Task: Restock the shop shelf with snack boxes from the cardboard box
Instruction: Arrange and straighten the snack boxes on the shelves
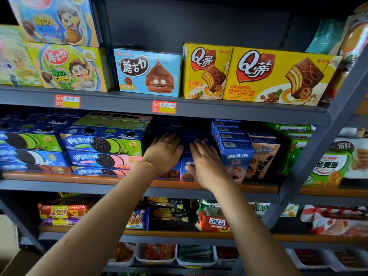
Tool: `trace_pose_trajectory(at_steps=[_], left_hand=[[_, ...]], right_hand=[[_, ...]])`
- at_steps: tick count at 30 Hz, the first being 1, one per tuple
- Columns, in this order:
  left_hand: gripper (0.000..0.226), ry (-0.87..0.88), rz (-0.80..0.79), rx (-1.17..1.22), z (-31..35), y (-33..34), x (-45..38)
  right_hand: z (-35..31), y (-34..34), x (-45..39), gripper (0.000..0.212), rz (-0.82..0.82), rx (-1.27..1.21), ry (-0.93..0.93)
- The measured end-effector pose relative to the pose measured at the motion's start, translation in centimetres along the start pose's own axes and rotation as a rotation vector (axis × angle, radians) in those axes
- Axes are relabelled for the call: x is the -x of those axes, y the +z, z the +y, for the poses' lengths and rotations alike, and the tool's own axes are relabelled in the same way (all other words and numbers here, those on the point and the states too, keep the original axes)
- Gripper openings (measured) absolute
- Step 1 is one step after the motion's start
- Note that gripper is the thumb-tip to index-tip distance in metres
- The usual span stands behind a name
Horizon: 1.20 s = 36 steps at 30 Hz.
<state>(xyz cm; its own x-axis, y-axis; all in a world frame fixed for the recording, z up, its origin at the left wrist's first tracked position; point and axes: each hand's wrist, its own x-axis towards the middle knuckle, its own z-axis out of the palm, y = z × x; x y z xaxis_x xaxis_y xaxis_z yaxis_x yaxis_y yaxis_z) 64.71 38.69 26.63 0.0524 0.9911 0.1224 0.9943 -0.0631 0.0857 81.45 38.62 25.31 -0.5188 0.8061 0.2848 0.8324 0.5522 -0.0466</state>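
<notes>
While both hands lie flat with straight fingers, holding nothing, my left hand [164,151] and right hand [207,163] press the blue snack boxes [187,167] back into the middle shelf [79,177], likely squaring the row; no cardboard box is clearly visible.

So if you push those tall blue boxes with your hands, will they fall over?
Maybe. The tall blue Oreo boxes under the left hand and right hand stand upright and narrow, so a high push could tip them. They look like stiff card, probably light. The neighbouring row of blue boxes close beside them may help steady them.
</notes>
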Motion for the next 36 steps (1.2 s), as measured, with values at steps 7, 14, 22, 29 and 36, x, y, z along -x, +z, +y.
trace_pose_trajectory(at_steps=[7,14,22,29,36], left_hand=[[0.054,0.002,0.092,0.008,0.1,1.0,0.9],[0.064,0.076,0.232,0.228,0.4,0.2,1.7],[0.027,-0.179,0.592,0.848,0.1,0.4,10.1],[0.019,-0.504,0.204,0.832,-11.3,6.9,19.6],[0.020,-0.892,0.321,1.117,-25.1,10.8,34.5]], right_hand=[[-0.2,0.6,-0.1,0.067,-0.004,0.004,0.010],[0.3,0.9,0.4,0.069,0.164,-0.191,-0.063],[-3.5,1.2,2.9,0.011,0.426,-0.823,-0.181],[-15.6,8.7,1.8,0.025,-0.109,-1.166,-0.031],[-34.4,15.3,2.6,0.019,-0.483,-1.111,-0.035]])
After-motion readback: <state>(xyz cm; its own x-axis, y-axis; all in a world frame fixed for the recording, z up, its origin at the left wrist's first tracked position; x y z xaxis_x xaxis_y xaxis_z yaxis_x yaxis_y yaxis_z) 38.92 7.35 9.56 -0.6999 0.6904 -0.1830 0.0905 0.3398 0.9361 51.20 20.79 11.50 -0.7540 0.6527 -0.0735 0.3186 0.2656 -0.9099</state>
